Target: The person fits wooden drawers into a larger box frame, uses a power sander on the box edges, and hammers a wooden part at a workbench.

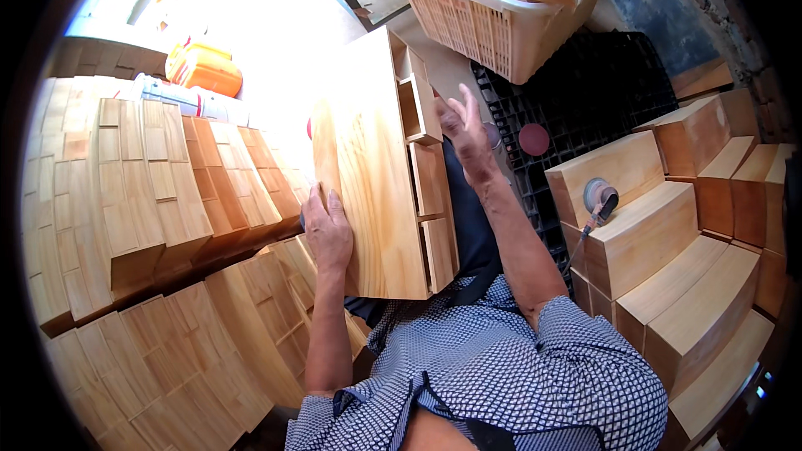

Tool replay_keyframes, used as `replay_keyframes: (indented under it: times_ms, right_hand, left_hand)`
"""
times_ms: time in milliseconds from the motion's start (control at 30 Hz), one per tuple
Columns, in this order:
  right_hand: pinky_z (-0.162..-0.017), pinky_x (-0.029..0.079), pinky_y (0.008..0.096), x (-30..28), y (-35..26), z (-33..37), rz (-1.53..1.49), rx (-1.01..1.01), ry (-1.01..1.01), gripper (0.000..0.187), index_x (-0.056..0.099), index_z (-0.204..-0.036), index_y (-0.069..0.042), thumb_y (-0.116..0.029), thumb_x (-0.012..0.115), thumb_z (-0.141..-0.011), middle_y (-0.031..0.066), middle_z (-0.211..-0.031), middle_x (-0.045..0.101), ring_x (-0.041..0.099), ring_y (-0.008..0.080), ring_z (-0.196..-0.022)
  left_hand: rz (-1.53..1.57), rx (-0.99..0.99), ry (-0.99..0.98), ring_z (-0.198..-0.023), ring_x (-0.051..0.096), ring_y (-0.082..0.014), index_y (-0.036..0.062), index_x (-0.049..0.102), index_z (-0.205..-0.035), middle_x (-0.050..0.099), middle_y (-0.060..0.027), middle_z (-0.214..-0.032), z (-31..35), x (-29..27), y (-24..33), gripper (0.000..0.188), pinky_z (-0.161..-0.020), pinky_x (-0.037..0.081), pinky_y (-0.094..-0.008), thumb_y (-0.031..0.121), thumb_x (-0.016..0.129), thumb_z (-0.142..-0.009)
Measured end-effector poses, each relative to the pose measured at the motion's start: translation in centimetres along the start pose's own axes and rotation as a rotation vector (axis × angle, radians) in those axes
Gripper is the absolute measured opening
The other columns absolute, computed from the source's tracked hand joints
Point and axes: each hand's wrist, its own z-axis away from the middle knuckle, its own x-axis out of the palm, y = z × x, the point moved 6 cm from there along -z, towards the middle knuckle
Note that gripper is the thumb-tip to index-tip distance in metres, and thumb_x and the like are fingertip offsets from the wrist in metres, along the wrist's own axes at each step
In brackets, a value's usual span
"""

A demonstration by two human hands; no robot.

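A pale wooden drawer cabinet (368,175) rests across my lap, its row of drawers facing right. One small drawer (419,110) sticks out of its front at the far end, while the drawers nearer to me sit in their slots. My left hand (328,230) grips the cabinet's left edge, thumb up on the broad face and some fingers hidden along the side. Just right of the pulled-out drawer, my right hand (468,134) is raised with its fingers apart, a little blurred, and holds nothing.
Stacked drawer cabinets (134,175) fill the left; more wooden units (643,225) stand at right, bearing a corded sander (600,197). A white plastic basket (493,21) of wooden drawers is at the far side, near a black pallet (601,100) with a round reddish disc (534,139). Orange containers (205,67) lie far left.
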Motion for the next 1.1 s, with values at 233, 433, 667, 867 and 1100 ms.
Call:
replay_keyframes:
  times_ms: [233, 433, 667, 867, 1100]
  right_hand:
    - [-0.099, 0.053, 0.0439, 1.5, -3.4, 0.3, 0.602, -0.124, 0.051, 0.111, 0.015, -0.161, 0.006, -0.049, 0.079, -0.089, 0.0299, -0.127, 0.061, 0.068, 0.0374, -0.110]
    - [-0.086, 0.056, 0.0413, -5.2, -13.3, 2.9, 0.562, -0.389, 0.417, 0.061, 0.056, -0.138, 0.006, -0.037, 0.067, -0.097, 0.0266, -0.112, 0.068, 0.069, 0.0340, -0.095]
    - [-0.069, 0.063, 0.0361, -14.9, -5.2, -1.5, -0.509, -0.111, 0.345, 0.029, 0.063, -0.118, 0.007, -0.018, 0.060, -0.102, 0.0159, -0.103, 0.070, 0.073, 0.0274, -0.083]
    - [-0.114, 0.044, 0.0568, -3.7, 8.7, 0.1, -1.114, 0.288, -0.240, 0.055, 0.047, -0.151, -0.001, -0.028, 0.054, -0.103, 0.0192, -0.154, 0.050, 0.052, 0.0389, -0.138]
    - [-0.110, 0.049, 0.0411, 2.8, 5.9, 1.4, -1.253, 0.272, -0.106, 0.046, 0.058, -0.140, 0.001, -0.029, 0.043, -0.109, 0.0148, -0.135, 0.067, 0.062, 0.0298, -0.128]
  left_hand:
    - [0.049, 0.027, 0.008, -0.123, 0.055, -0.0452, -0.0072, 0.051, -0.144, 0.060, -0.0303, -0.129, -0.1, 1.2, 0.2, 0.048, -0.108, 0.043, -0.0498, 0.026, 0.049, -0.109]
    - [0.133, -0.004, 0.040, -0.127, 0.055, -0.0445, -0.0076, 0.050, -0.146, 0.059, -0.0320, -0.136, 0.0, 1.9, -2.8, 0.048, -0.111, 0.043, -0.0478, 0.024, 0.047, -0.110]
    - [0.455, -0.123, -0.069, -0.144, 0.047, -0.0368, -0.0083, 0.041, -0.153, 0.050, -0.0313, -0.152, -1.0, 3.1, -5.4, 0.052, -0.119, 0.038, -0.0420, 0.025, 0.040, -0.114]
    - [0.549, -0.153, -0.125, -0.139, 0.051, -0.0322, -0.0071, 0.043, -0.152, 0.053, -0.0257, -0.149, -1.2, 3.5, -5.3, 0.050, -0.118, 0.040, -0.0394, 0.026, 0.036, -0.115]
    - [0.934, -0.256, -0.217, -0.129, 0.057, -0.0236, -0.0052, 0.049, -0.148, 0.060, -0.0166, -0.141, -2.1, 5.8, -7.6, 0.048, -0.113, 0.044, -0.0347, 0.027, 0.034, -0.116]
